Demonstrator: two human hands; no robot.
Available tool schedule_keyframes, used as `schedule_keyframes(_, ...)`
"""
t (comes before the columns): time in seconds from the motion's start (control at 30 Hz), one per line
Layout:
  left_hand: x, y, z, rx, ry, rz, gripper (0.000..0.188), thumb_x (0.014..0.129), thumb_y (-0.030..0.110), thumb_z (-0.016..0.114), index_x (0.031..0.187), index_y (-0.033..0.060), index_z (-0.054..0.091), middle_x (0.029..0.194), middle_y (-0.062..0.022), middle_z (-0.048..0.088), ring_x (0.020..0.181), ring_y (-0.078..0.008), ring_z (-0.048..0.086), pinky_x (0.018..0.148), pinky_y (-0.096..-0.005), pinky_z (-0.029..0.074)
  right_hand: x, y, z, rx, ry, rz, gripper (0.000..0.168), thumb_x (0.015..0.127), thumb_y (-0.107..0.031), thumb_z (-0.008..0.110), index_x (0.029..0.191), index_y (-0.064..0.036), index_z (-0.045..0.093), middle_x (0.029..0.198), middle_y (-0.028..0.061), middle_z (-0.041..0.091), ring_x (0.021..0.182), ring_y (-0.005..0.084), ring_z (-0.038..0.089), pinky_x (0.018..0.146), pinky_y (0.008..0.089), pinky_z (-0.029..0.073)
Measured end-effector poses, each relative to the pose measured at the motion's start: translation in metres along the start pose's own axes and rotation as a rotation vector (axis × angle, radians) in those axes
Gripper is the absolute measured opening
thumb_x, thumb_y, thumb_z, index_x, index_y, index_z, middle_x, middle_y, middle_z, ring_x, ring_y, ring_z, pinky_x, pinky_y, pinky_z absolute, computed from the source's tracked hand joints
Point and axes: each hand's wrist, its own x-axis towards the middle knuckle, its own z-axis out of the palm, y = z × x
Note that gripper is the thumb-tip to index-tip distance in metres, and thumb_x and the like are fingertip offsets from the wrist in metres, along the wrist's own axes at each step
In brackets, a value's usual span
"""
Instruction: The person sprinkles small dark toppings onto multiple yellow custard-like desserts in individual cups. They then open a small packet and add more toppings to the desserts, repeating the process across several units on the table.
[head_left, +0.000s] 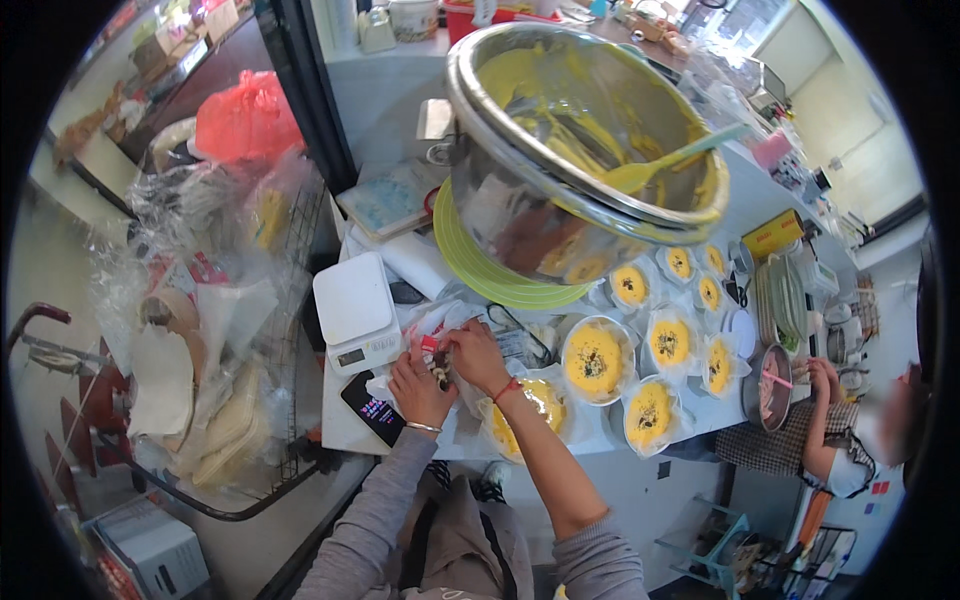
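My left hand (421, 390) and my right hand (476, 356) are together at the table's left front, both gripping a small clear plastic bag (441, 367). Dark and pale pieces show in it, too small to name surely. A red-marked part of the packaging lies against my fingers. Just right of my hands, partly behind my right forearm, sits a yellow batter-filled round pan (546, 401) lined with paper. Another lined pan (592, 358), its yellow surface sprinkled with dark bits, stands further right.
A large steel mixing bowl (510, 202) with a spatula (660, 166) rises above a green mat (465, 259). A digital scale (356, 300) and a phone (375, 409) lie left. Several filled pans (669, 341) stand right. A co-worker's hands (823, 375) are near a pink-filled bowl (766, 386).
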Motion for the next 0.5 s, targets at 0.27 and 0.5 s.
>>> schedule_keyframes(0.27,0.007,-0.027,0.0,-0.389,0.122,0.29,0.102,0.058,0.004,0.071,0.143,0.0059,0.014,0.117,-0.0224,0.042,0.106,-0.0395,0.042,0.086,-0.0494,0.038,0.018,-0.023,-0.047,0.26,-0.388,-0.097,0.01,0.072,-0.014,0.068,0.08,-0.011,0.073,0.073,0.011,0.067,0.071,0.0307,0.064,0.069,0.0406,0.049)
schedule_keyframes(0.5,0.011,-0.033,0.001,-0.446,0.055,0.477,0.105,0.06,0.009,0.077,0.142,0.0082,0.013,0.112,-0.0199,0.044,0.099,-0.0367,0.043,0.085,-0.0486,0.039,0.02,-0.018,-0.044,0.08,-0.471,-0.03,0.007,0.071,-0.016,0.07,0.076,-0.011,0.071,0.078,0.0133,0.066,0.08,0.0319,0.063,0.071,0.0409,0.049)
